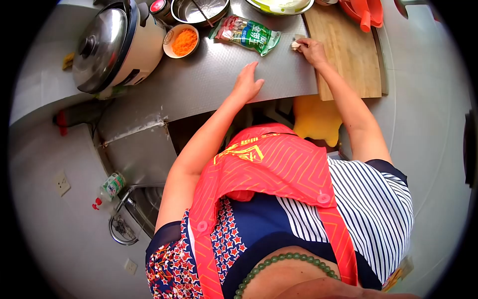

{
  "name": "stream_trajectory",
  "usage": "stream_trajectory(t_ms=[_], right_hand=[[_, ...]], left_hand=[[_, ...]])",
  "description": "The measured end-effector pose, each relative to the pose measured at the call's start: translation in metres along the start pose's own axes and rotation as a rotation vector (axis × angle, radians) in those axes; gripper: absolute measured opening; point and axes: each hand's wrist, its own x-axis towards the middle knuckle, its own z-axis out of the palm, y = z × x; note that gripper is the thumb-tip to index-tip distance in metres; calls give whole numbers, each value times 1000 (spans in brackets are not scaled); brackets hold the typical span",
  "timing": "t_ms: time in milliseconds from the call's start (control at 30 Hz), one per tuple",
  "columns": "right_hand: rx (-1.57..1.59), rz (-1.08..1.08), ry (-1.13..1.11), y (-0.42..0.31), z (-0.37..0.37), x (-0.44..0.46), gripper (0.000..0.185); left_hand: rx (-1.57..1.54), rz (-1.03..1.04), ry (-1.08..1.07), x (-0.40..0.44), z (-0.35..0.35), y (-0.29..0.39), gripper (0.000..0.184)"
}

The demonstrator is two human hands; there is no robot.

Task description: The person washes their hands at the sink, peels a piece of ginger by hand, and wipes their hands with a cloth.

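Observation:
My left hand hovers over or rests on the metal counter near its front edge, fingers stretched out and thumb apart, holding nothing. Farther right, my right hand has its fingers closed on a small crumpled whitish thing, perhaps a cloth, beside the left edge of the wooden cutting board. Between and beyond the hands lies a green and red plastic food packet with printed lettering. A small bowl of shredded orange food, which looks like carrot, stands left of the packet.
A large lidded electric cooker stands at the left. Along the back are a metal bowl, a green-rimmed basin and a red plastic scoop. Something yellow is below the counter edge. A sink faucet is at lower left.

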Motion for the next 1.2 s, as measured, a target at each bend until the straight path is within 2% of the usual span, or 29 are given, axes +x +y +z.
stream_trajectory(t_ms=[33,67,100,167,200,333,467,533,633,667,767,867,967,1033,1167,1200], right_hand=[[-37,-58,50,-4,-1,-6,17],[-110,-208,177,-9,-3,-7,18],[-133,-357,313,-44,34,11,21],[-176,-245,214,-39,42,15,21],[-185,-286,279,-34,36,15,19],[-106,-287,199,-31,44,-17,19],[22,-364,183,-36,57,-95,15],[-45,-339,109,-39,60,-133,15],[24,-267,-86,-41,56,-163,17],[60,-228,-63,-41,50,-167,19],[32,-115,243,-27,24,-147,15],[-182,-77,314,-1,25,-130,15],[-91,-213,270,-24,49,-143,16],[-74,-302,220,-42,75,-157,18],[60,-492,-9,-80,109,-172,20],[72,-475,-85,-84,106,-172,19]], left_hand=[[-31,-2,-1,1,7,5,65],[-62,-6,-4,1,13,9,64],[42,-13,3,2,-25,-8,63],[32,-25,-23,-4,-14,0,61],[-15,-34,-54,0,-7,9,61],[-60,-72,-137,-4,-9,18,58],[-50,-36,-142,-6,-9,15,54],[-50,-27,-151,-8,-8,14,51],[-66,-13,-154,-13,-7,17,48],[-71,-9,-155,-15,-8,18,47],[-68,-14,-150,-23,-8,21,44],[-78,-64,-158,-32,-11,24,41],[-18,-75,-194,-40,-17,24,36],[-82,-77,-161,-46,-15,17,32],[-137,-67,-13,-57,-13,7,27],[-130,-41,23,-58,-15,7,26]])
